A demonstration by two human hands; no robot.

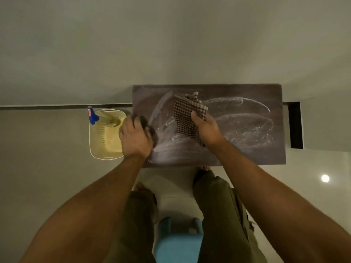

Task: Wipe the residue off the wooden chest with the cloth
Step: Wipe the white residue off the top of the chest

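Note:
The dark wooden chest stands against the wall, its top streaked with whitish smears of residue. My right hand grips a brown checked cloth that lies folded on the middle of the top. My left hand rests on the chest's left edge, its fingers curled over something dark that I cannot make out.
A pale yellow perforated basket sits on the floor left of the chest, with a spray bottle with a blue trigger lying in it. A blue stool is between my legs. A dark gap opens in the wall at right.

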